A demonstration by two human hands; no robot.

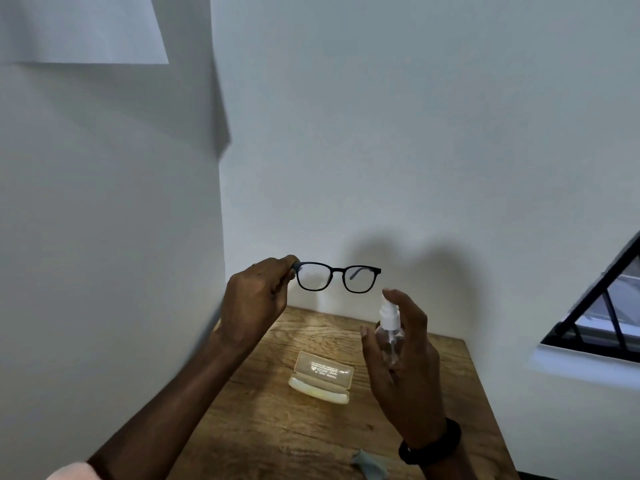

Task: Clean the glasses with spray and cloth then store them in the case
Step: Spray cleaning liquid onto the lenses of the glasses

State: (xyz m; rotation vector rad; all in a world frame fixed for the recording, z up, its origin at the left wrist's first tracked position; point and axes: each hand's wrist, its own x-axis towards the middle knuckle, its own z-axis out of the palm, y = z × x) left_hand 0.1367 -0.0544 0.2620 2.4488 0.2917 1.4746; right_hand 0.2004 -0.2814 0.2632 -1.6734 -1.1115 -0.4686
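My left hand (258, 299) pinches the left end of black-framed glasses (337, 277) and holds them up in front of the wall, lenses facing me. The left lens shows fine droplets. My right hand (403, 358) grips a small clear spray bottle (389, 327) with a white pump top, index finger resting on the nozzle, just below and right of the glasses. A cream glasses case (322, 377) lies open on the wooden table (277, 434) beneath my hands. A grey cloth (369, 462) lies crumpled near the table's front edge.
The small table stands in a corner between white walls on the left and behind. A dark-framed window (609, 306) sits on the right wall. A black band circles my right wrist (431, 443).
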